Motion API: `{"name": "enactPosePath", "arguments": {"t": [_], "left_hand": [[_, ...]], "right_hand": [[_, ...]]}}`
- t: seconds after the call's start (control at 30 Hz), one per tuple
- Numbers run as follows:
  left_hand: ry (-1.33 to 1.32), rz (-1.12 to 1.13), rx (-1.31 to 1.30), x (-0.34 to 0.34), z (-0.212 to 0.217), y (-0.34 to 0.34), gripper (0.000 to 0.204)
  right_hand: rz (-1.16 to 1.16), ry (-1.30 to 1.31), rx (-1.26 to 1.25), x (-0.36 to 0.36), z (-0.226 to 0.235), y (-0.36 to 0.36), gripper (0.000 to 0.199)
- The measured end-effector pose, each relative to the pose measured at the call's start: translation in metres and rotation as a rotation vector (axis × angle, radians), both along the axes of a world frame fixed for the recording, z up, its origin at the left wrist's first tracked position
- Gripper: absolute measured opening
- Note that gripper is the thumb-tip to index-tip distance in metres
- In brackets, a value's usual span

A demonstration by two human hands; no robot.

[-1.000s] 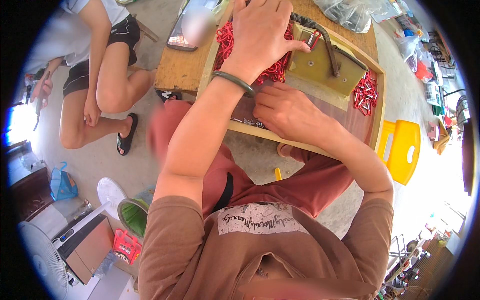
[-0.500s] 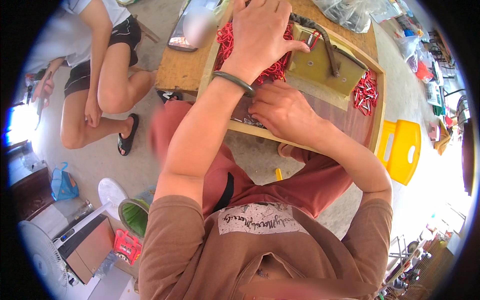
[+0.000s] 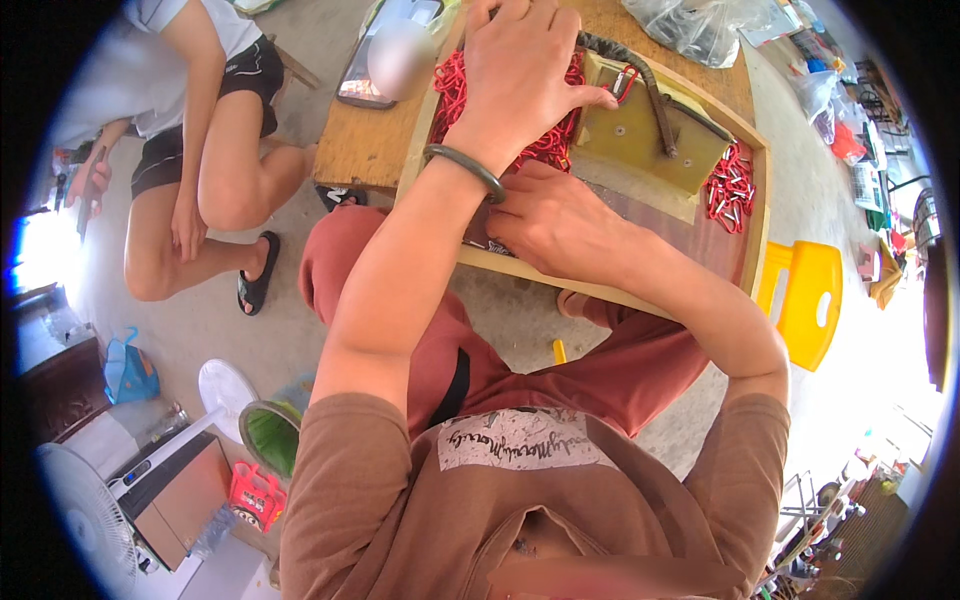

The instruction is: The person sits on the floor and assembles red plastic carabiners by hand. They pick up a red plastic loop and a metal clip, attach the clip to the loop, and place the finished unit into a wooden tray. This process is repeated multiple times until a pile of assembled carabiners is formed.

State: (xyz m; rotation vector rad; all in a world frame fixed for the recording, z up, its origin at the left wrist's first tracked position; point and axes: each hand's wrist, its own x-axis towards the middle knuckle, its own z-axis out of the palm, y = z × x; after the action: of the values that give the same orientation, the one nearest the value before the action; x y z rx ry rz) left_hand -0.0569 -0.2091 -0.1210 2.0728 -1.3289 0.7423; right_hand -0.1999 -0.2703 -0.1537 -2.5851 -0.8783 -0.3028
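Evidently, the left hand [image 3: 522, 72] was held across a red carabiner heap [image 3: 548, 148], thumb spread near a lone carabiner [image 3: 627, 84]; its other fingers' grip could not be determined. The right hand [image 3: 558, 222] was curled, any pinch hidden. The olive fixture [image 3: 620, 155] was overhung by a dark bar [image 3: 661, 115]; a second pile [image 3: 731, 190] was noted inside the wooden-framed tray [image 3: 763, 205].

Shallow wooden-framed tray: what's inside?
Left, a pile of red looped clips; centre, a yellow-green slab with a dark curved bar; right, a smaller red clip heap. What lies beneath the left hand and right hand is covered.
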Motion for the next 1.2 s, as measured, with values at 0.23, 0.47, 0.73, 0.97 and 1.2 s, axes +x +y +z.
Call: {"name": "enactPosePath", "arguments": {"t": [0.23,0.47,0.73,0.97,1.2], "left_hand": [[0.035,0.008,0.026,0.003,0.002,0.001,0.070],[0.048,-0.023,0.008,-0.001,0.003,0.001,0.070],[0.014,0.015,0.038,0.000,0.001,0.002,0.067],[0.019,-0.008,0.013,0.001,0.003,0.001,0.068],[-0.036,0.046,-0.017,0.005,-0.004,-0.002,0.075]], "right_hand": [[-0.282,0.026,0.332,-0.008,0.034,-0.042,0.010],[-0.163,-0.027,0.086,-0.020,0.019,-0.034,0.011],[-0.024,-0.007,0.048,-0.010,0.001,-0.007,0.013],[0.044,-0.043,-0.170,0.000,0.005,0.002,0.014],[0.123,-0.017,-0.214,0.008,0.009,-0.006,0.015]]}}
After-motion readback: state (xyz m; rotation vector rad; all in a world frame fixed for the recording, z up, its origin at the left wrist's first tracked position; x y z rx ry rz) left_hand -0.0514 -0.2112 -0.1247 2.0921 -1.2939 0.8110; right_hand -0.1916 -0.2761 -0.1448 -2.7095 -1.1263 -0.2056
